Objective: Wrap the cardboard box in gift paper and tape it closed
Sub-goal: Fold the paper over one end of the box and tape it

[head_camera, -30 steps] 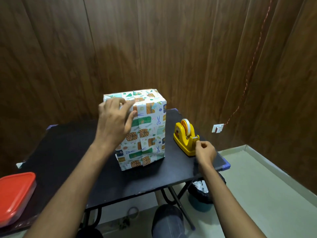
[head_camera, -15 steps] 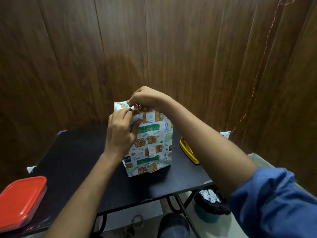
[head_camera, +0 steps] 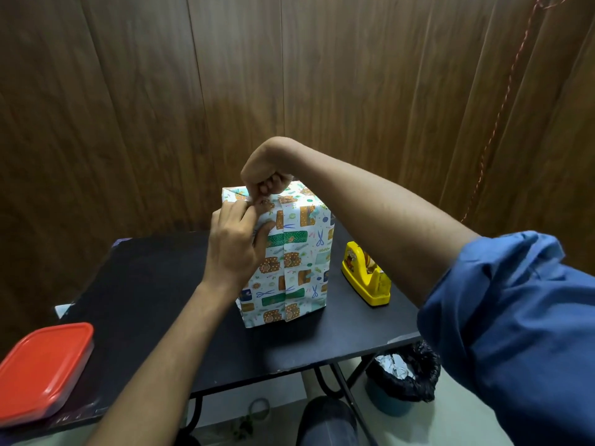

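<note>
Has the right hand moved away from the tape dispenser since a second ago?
Yes. The right hand left the yellow tape dispenser and now sits up and left, at the wrapped box's top edge.
</note>
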